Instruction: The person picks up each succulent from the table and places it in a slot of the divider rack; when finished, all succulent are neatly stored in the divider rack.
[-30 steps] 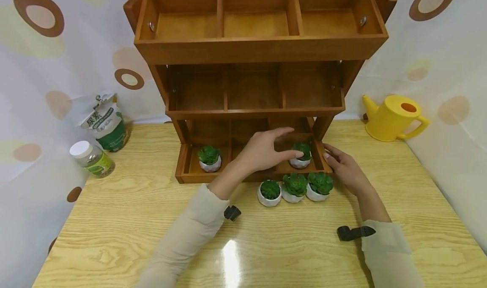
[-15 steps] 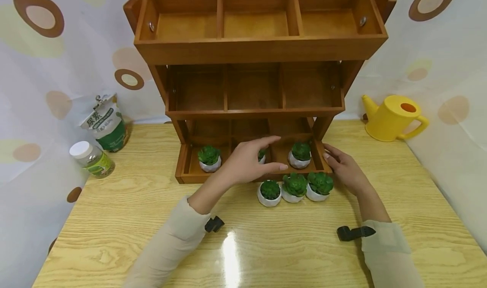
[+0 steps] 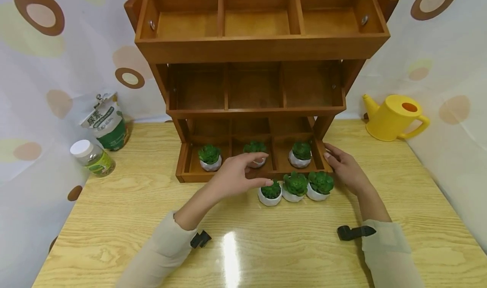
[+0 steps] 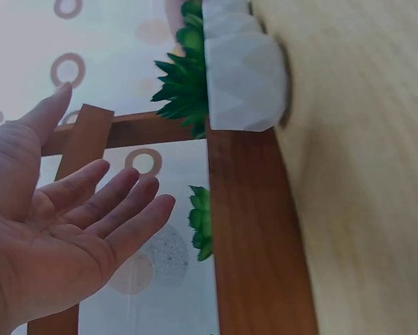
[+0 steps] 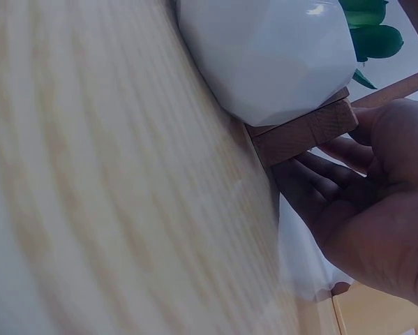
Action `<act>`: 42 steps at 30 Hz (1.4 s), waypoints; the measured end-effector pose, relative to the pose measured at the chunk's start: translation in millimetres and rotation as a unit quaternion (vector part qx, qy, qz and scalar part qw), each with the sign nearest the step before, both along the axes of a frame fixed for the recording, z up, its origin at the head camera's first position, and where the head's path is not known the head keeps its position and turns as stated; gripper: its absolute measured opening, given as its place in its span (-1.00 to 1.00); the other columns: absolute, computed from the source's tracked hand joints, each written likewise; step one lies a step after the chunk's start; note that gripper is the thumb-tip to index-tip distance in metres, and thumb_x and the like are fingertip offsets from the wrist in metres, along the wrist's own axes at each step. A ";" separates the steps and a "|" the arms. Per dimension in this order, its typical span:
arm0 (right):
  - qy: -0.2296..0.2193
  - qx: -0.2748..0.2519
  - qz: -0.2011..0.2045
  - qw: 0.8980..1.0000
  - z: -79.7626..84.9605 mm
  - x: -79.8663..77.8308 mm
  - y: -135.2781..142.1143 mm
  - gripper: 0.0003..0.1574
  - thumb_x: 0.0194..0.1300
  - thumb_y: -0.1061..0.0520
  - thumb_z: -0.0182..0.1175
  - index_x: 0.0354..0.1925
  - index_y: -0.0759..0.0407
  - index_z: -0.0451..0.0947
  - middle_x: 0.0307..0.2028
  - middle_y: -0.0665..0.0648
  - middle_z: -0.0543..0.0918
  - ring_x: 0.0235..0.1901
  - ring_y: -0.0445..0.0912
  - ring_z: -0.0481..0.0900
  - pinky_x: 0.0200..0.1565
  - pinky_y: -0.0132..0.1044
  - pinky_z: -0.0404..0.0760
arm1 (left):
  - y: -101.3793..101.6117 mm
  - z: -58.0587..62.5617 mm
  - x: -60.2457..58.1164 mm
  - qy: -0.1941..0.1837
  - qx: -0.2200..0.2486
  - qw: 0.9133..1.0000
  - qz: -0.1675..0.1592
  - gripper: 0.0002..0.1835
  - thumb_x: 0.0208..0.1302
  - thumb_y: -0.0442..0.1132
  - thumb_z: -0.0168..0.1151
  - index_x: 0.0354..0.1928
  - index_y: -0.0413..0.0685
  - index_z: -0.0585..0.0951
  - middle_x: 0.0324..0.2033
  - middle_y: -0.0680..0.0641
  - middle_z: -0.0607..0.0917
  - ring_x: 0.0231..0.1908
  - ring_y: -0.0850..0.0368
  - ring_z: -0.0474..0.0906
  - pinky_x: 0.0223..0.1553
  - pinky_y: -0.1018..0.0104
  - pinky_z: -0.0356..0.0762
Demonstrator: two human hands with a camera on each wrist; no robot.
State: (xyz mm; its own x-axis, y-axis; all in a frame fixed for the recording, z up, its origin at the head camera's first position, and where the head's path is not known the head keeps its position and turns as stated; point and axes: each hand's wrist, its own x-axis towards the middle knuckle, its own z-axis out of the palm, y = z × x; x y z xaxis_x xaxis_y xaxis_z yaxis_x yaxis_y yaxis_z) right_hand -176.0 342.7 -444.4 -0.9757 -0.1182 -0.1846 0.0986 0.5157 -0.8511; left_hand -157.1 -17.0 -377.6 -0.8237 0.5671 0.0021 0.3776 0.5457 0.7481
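My left hand (image 3: 237, 176) hangs with fingers spread and thumb apart, holding nothing, in front of the shelf's lowest tier. It partly covers the middle potted succulent (image 3: 255, 146) there and a bit of the leftmost front potted succulent (image 3: 269, 196). In the left wrist view its palm (image 4: 48, 244) is bare. My right hand (image 3: 347, 171) rests against the right end of the wooden shelf (image 3: 262, 49); in the right wrist view its fingers lie along the outer side of the wooden end (image 5: 306, 132). Two more succulents in the front row (image 3: 294, 186) (image 3: 319, 185) stand close to this hand.
A left succulent (image 3: 210, 157) and a right succulent (image 3: 300, 154) also sit in the lowest tier. Farther left are a white-lidded jar (image 3: 93, 159) and a clipped bag (image 3: 106, 125). A yellow watering can (image 3: 393, 118) stands at the right.
My left hand has drawn back from the right succulent in the lowest tier, moving left and toward me, fingers spread throughout. My right hand has kept its place at the shelf's end.
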 end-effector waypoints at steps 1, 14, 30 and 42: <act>-0.001 -0.001 -0.001 1.000 0.2 -0.2 0.2 -0.15 0.64 -0.23 -0.25 0.64 0.11 -0.16 0.53 0.34 0.20 0.44 0.21 0.33 0.39 0.01 0.37 | -1.2 -1.7 1.0 -0.002 -0.002 1.000 -0.002 -0.23 0.20 0.17 0.45 0.44 0.18 0.45 0.23 -0.02 0.65 0.21 0.02 0.60 0.21 0.08 0.57; 0.002 0.000 -0.005 1.000 2.2 -1.4 -1.2 -0.17 0.64 -0.21 -0.24 0.64 0.11 -0.14 0.53 0.34 0.20 0.44 0.21 0.33 0.41 0.08 0.32 | -2.9 -23.6 2.7 -0.022 -0.071 0.997 -0.035 -0.23 0.21 0.16 0.44 0.43 0.12 0.47 0.26 0.02 0.63 0.24 0.05 0.57 0.24 0.05 0.52; 0.004 -0.006 -0.003 1.000 1.9 -0.5 -0.7 -0.15 0.64 -0.22 -0.24 0.63 0.15 -0.15 0.53 0.35 0.20 0.46 0.22 0.30 0.43 0.11 0.26 | 10.6 -33.5 3.2 -0.006 -0.092 0.994 -0.058 -0.25 0.18 0.12 0.48 0.39 0.06 0.51 0.28 0.03 0.63 0.34 0.03 0.49 0.37 0.07 0.42; 0.003 -0.004 0.002 1.000 1.0 1.1 1.0 -0.16 0.64 -0.22 -0.24 0.63 0.12 -0.14 0.52 0.35 0.22 0.42 0.22 0.36 0.32 -0.24 0.48 | 18.6 -38.9 2.6 -0.009 -0.102 0.992 -0.071 -0.25 0.18 0.05 0.50 0.39 0.02 0.50 0.30 0.02 0.61 0.34 -0.01 0.48 0.37 0.07 0.40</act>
State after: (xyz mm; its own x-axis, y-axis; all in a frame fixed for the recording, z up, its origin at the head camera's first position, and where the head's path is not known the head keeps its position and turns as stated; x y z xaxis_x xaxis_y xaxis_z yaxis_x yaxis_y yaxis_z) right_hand -174.9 343.7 -443.3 -0.9763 -0.1233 -0.1776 0.0914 0.5090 -0.8559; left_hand -154.5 1.6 -416.4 -0.7344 0.6643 -0.1390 0.4489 0.6291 0.6345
